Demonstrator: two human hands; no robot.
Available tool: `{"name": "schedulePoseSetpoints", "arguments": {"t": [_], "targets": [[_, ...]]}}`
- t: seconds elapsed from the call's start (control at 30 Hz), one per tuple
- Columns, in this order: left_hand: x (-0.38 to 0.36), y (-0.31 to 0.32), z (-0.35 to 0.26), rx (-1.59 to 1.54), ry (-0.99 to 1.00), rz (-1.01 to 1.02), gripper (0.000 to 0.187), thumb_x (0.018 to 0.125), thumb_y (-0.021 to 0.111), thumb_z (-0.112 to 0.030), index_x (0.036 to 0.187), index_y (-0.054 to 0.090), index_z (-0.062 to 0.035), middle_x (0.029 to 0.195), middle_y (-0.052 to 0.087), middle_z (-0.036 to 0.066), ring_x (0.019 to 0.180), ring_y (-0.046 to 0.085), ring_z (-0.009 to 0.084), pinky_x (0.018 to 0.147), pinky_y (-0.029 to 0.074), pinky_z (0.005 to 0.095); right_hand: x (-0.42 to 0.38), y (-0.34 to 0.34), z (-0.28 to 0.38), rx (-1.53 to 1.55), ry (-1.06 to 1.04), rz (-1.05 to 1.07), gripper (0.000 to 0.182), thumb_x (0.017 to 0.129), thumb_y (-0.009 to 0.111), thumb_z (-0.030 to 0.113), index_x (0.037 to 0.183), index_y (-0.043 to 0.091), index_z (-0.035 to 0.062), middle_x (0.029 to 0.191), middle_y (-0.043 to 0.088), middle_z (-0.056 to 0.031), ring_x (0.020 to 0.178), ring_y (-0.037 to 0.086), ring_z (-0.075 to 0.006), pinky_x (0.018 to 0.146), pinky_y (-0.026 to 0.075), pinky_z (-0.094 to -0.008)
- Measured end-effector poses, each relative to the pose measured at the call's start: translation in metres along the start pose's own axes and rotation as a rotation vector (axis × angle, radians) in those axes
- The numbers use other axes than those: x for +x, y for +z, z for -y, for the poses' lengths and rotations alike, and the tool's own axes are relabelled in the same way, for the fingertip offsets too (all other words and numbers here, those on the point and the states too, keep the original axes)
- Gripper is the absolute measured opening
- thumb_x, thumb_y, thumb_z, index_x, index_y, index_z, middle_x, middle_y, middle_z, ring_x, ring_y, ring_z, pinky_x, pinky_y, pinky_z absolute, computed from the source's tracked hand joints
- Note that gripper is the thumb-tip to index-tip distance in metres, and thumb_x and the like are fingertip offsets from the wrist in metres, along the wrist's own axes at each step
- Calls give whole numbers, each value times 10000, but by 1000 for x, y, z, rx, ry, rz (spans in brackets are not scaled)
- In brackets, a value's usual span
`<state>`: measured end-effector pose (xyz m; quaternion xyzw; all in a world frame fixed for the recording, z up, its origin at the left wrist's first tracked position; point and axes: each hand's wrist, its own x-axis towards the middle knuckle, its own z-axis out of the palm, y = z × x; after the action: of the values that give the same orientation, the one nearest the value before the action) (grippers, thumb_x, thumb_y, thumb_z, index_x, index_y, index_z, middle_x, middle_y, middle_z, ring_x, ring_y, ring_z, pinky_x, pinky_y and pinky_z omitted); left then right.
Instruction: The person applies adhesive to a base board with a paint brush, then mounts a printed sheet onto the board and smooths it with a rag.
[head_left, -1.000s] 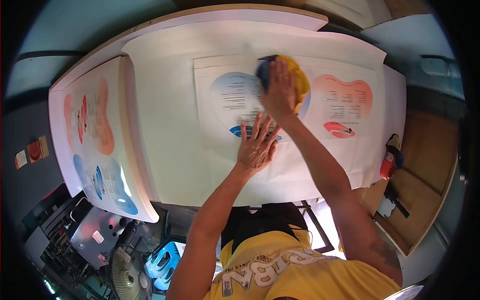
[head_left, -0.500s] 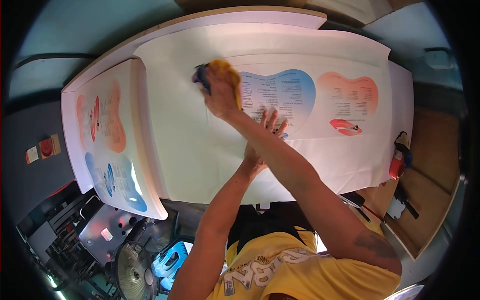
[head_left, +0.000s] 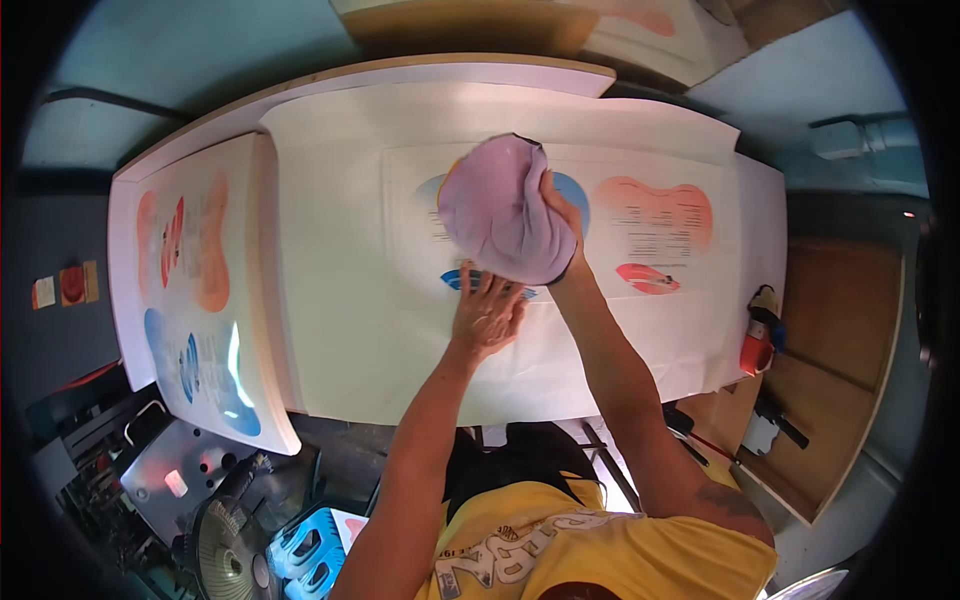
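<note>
A lilac cloth [head_left: 500, 215] with a dark edge and a sliver of yellow is raised over the printed sheet [head_left: 410, 270]. Its right side is gripped by my right hand [head_left: 568, 222], whose fingers are partly hidden behind the fabric. Below the cloth, my left hand [head_left: 487, 315] lies flat on the sheet, fingers spread over a blue oval print. Most of the blue shape [head_left: 572, 195] behind the cloth is covered. To the right, an orange printed shape [head_left: 655, 210] and a red oval print [head_left: 648, 279] show on the same sheet.
A stack of printed sheets [head_left: 235, 380] stands at the left. A red container [head_left: 757, 350] is at the table's right edge, near a wooden tray [head_left: 840, 400] with a dark-handled tool [head_left: 782, 420]. A fan [head_left: 225, 555] and blue plastic item [head_left: 305, 550] sit low left.
My right hand has moved right with the cloth, from the sheet's left part to over the blue shape. The cloth now shows its lilac side. My left hand has shifted slightly left.
</note>
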<state>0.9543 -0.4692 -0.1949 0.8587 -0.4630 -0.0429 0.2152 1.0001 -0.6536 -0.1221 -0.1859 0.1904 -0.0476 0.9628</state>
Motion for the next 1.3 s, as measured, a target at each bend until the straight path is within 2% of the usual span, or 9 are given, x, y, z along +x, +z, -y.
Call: {"name": "schedulePoseSetpoints", "arguments": {"t": [0.2, 0.33, 0.47, 0.57, 0.67, 0.77, 0.87, 1.07, 1.3], "targets": [[-3, 5, 0, 0, -37, 70, 509, 958, 610, -348, 1449, 567, -220, 1581, 445, 112, 1544, 302, 333, 1226, 144, 705, -13, -21, 36, -414, -157, -73, 378, 998, 662, 128, 1358, 588, 37, 1175, 689, -96, 1063, 681, -254, 975, 545, -352], [-2, 3, -1, 22, -30, 77, 612, 988, 572, -380, 1575, 450, -263, 1648, 374, 129, 1584, 231, 342, 1230, 128, 697, 19, -85, 45, -1813, -742, -322, 566, 898, 758, 208, 1377, 573, -31, 1177, 713, -210, 1094, 697, -330, 984, 548, -403], [-2, 5, -1, 25, -64, 127, 675, 994, 563, -386, 1630, 353, -301, 1675, 336, 100, 1591, 215, 320, 1242, 109, 685, 25, -89, 57, -1457, -312, -366, 623, 887, 785, 213, 1433, 585, -11, 1298, 701, -230, 1214, 677, -318, 1036, 529, -406], [-2, 7, 1, 16, -70, 149, 660, 997, 560, -390, 1622, 370, -294, 1633, 386, 106, 1574, 248, 326, 1240, 109, 689, 30, -75, 56, -1444, -365, -195, 387, 886, 770, 86, 1252, 707, -20, 1188, 724, -135, 1060, 695, -254, 938, 547, -343], [-3, 7, 1, -9, -65, 116, 635, 993, 572, -381, 1598, 410, -278, 1602, 413, 110, 1555, 280, 331, 1236, 111, 700, 32, -64, 49, -1762, -462, -174, 202, 838, 782, 70, 1016, 745, -18, 1153, 719, -130, 992, 674, -304, 889, 551, -367], [-3, 7, 2, -33, -60, 118, 561, 988, 586, -370, 1526, 491, -245, 1559, 459, 115, 1542, 306, 340, 1233, 111, 710, 37, -68, 38, -1831, -831, 286, 153, 794, 803, 70, 901, 710, 12, 1093, 692, -120, 965, 624, -350, 859, 534, -418], [-3, 4, 4, -19, -68, 203, 469, 980, 599, -360, 1424, 558, -216, 1515, 494, 104, 1501, 364, 345, 1233, 111, 717, 29, -68, 21, -1895, -795, 379, 200, 791, 818, 82, 949, 703, 40, 1042, 668, -110, 1014, 604, -345, 901, 513, -455], [-2, 7, 3, -45, -65, 108, 433, 974, 605, -361, 1382, 593, -216, 1471, 525, 95, 1465, 400, 341, 1234, 109, 725, 40, -46, 9, -1818, -482, 46, 510, 795, 849, 152, 1272, 677, 103, 1031, 632, -104, 1013, 586, -334, 930, 488, -463], [-5, 10, 4, -56, -67, 105, 436, 974, 604, -371, 1382, 600, -215, 1522, 473, 115, 1509, 327, 368, 1238, 90, 716, 36, -68, -9, -2127, -876, 180, 389, 847, 810, 226, 1226, 737, 180, 1086, 635, -60, 1044, 597, -304, 897, 476, -474]]}}
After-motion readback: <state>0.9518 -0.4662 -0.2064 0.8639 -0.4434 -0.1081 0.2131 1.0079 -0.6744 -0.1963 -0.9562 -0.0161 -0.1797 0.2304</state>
